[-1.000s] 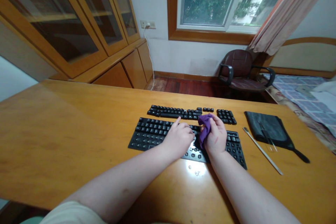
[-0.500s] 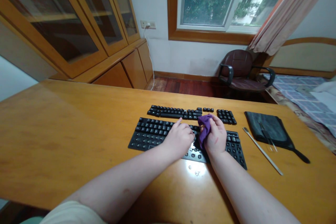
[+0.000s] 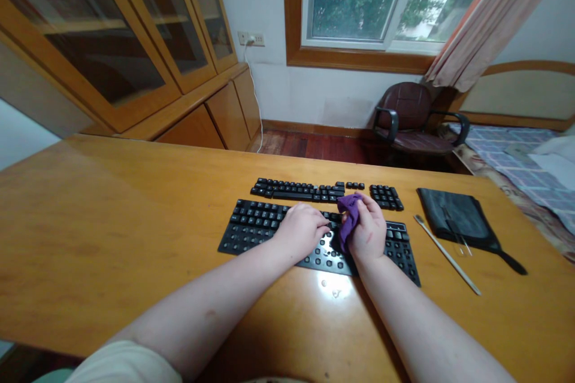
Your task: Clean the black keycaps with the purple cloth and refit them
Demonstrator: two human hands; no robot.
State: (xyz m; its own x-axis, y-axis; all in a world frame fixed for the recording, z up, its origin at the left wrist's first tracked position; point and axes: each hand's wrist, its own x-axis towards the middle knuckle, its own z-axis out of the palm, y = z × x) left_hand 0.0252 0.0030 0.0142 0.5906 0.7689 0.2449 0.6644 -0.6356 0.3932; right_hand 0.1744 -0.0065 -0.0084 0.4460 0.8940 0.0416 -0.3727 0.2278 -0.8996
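Observation:
A black keyboard (image 3: 251, 233) lies on the table, with part of its keycaps off and bare key stems showing in the lower rows. Over its middle, my left hand (image 3: 302, 226) has its fingers bent and drawn together at the keys; what they pinch, if anything, is hidden. My right hand (image 3: 369, 230) is closed round a crumpled purple cloth (image 3: 349, 221), just above the keyboard's right-middle part. Behind the keyboard, loose black keycaps (image 3: 294, 191) lie in rows, with a separate block of number-pad keycaps (image 3: 386, 197) to the right.
Right of the keyboard lie a thin pale stick-like brush (image 3: 449, 256) and a black zipped pouch (image 3: 462, 215) with a thin wire tool (image 3: 456, 233) on it. The wooden table (image 3: 112, 221) extends far left. Beyond stand a brown armchair (image 3: 408, 114) and a glass-fronted cabinet (image 3: 179, 96).
My left hand has drawn its outstretched index finger back in and moved slightly left, its fingers now together. My right hand keeps the cloth in nearly the same place.

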